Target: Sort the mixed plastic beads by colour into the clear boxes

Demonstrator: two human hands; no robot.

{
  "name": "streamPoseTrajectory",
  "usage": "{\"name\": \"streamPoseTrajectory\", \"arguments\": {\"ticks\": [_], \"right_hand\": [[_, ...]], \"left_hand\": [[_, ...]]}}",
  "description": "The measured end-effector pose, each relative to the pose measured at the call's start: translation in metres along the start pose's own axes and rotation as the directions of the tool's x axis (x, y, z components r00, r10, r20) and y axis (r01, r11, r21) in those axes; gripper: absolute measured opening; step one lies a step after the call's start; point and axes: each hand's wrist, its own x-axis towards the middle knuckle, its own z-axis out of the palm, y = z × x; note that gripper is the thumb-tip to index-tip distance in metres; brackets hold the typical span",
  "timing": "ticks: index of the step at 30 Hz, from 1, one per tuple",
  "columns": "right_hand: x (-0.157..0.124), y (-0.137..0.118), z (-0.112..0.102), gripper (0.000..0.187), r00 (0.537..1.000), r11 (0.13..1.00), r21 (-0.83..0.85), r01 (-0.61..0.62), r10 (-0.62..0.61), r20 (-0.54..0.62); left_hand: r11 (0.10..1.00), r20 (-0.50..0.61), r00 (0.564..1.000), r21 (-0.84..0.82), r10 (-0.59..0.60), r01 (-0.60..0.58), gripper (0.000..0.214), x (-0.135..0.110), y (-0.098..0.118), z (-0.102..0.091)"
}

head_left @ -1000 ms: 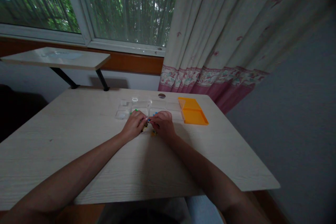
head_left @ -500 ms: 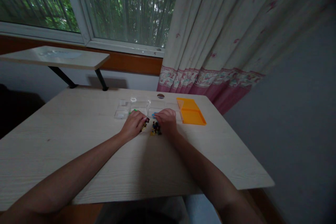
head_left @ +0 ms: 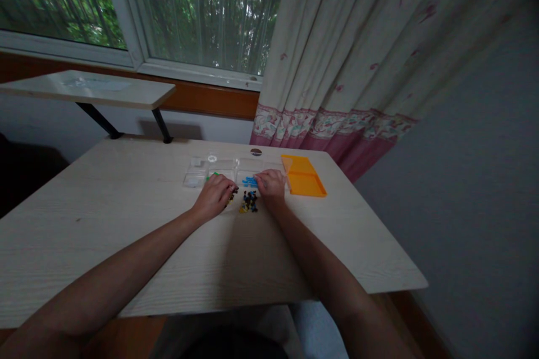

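My left hand rests on the table with its fingers curled together. Small dark and yellow pieces show at its fingertips; exactly what it grips is too small to tell. Over the front of a clear plastic compartment box, my right hand has its fingers pinched, and anything in them is hidden. Beside those fingertips, several blue pieces lie in the box. A green piece is partly covered behind my left hand. Between the hands sits a loose pile of small black, yellow and blue pieces.
An orange open case lies right of the clear box. Behind it is a round brown-and-white spot on the table. A raised shelf stands at the back left, and a curtain hangs behind.
My right hand has shifted slightly away from the pile, uncovering more of the blue pieces and the pile. My left hand stays nearly in place. The view has moved a little.
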Motion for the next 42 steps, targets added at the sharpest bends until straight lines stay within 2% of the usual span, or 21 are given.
{"name": "streamPoseTrajectory", "arguments": {"ticks": [5, 9, 12, 19, 25, 42], "right_hand": [[0.0, 0.002, 0.002, 0.02, 0.999, 1.0, 0.02, 0.001, 0.0, -0.032], [-0.001, 0.001, 0.002, 0.021, 0.999, 1.0, 0.03, 0.002, 0.0, -0.051], [-0.001, 0.001, 0.002, 0.021, 0.999, 1.0, 0.024, 0.001, 0.0, -0.05], [-0.001, 0.001, 0.003, 0.023, 0.999, 0.999, 0.038, 0.012, -0.01, -0.054], [-0.001, -0.001, 0.0, 0.024, 1.0, 0.999, 0.044, -0.006, 0.006, -0.005], [-0.001, -0.004, -0.002, 0.025, 1.0, 0.999, 0.052, 0.012, -0.013, 0.012]], "left_hand": [[0.995, 0.057, 0.995, 0.039, 0.084, -0.086, 0.027, -0.001, 0.001, 0.002], [0.975, 0.159, 0.969, 0.084, 0.189, -0.204, 0.031, -0.003, 0.005, 0.003], [0.966, 0.207, 0.954, 0.099, 0.216, -0.24, 0.033, -0.004, 0.007, 0.003], [0.965, 0.224, 0.954, 0.119, 0.201, -0.232, 0.028, -0.004, 0.009, 0.001], [0.968, 0.221, 0.957, 0.125, 0.188, -0.219, 0.021, -0.004, 0.011, 0.0], [0.969, 0.245, 0.951, 0.116, 0.187, -0.22, 0.017, 0.001, 0.012, 0.003]]}}
